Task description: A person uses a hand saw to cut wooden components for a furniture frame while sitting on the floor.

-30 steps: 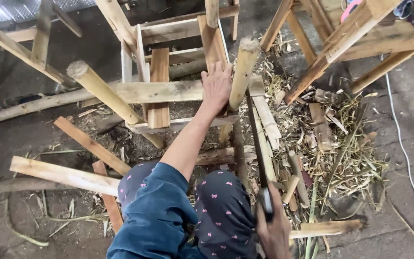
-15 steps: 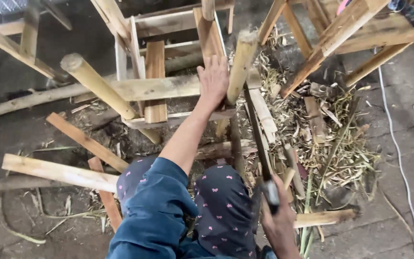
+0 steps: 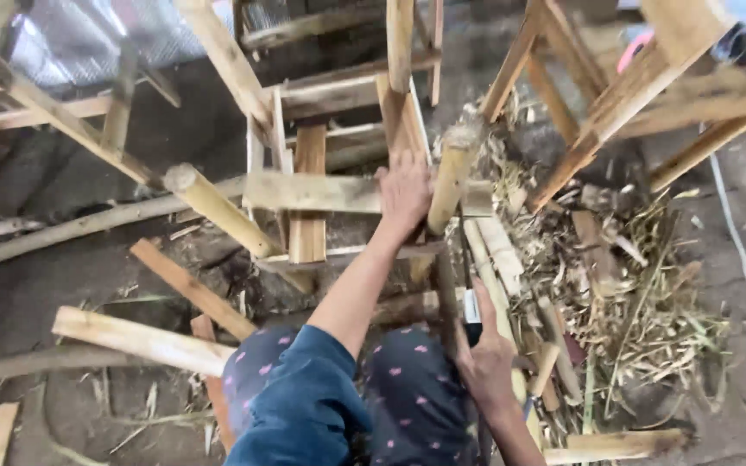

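Bamboo post is standing tilted in the middle of the view, rising out of a half-built wooden frame, and I am watching the left hand pressing against it where it meets the frame's flat crosspiece, fingers laid flat and spread upward along the slats. Lower down, the right hand is curling its fingers around a handle of a tool with a pale, squarish head, which is sitting just beside the base of the post; I cannot tell what kind of tool it is. Both forearms are reaching out over dark trousers with pink dots, the left one coming from a blue sleeve. A heap of bamboo shavings and offcuts is lying to the right of the post, and loose wooden slats are lying on the ground to the left, well apart from either hand
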